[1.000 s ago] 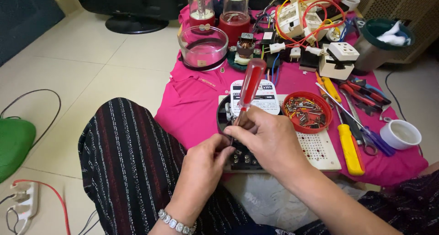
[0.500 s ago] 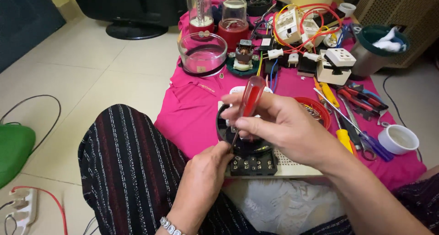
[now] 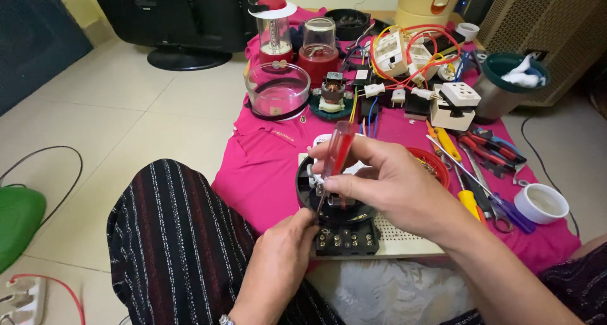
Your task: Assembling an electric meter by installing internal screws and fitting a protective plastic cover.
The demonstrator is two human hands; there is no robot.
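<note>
Two hands: both work over a round black plastic device base [image 3: 335,212] in the near middle of the scene, resting on a white perforated panel [image 3: 404,241].
Device: matte black, circular on top, with a squared black terminal block [image 3: 346,241] at its near edge carrying a row of small metal screw heads.
Tool: a screwdriver with a translucent red plastic handle [image 3: 337,151] and a thin metal shaft, tilted, tip down into the top of the base.
Right hand [image 3: 389,183]: closed around the red handle, fingers curled and thumb pressed along it, forearm coming in from the near right.
Left hand [image 3: 281,252]: fingers closed on the near left edge of the base, gripping it; wrist rises from the near edge.
Cloth: a bright pink fabric sheet [image 3: 265,167] spreads under everything on pale floor tiles.
Right of the base: a small red round dish [image 3: 436,164], a yellow-handled screwdriver [image 3: 468,202], blue-handled scissors [image 3: 506,211] and a white ceramic cup [image 3: 540,203].
Far side: a clear glass bowl [image 3: 277,90] and a tangle of red and yellow wires [image 3: 417,47].
Near left: a striped dark trouser leg [image 3: 177,243].
</note>
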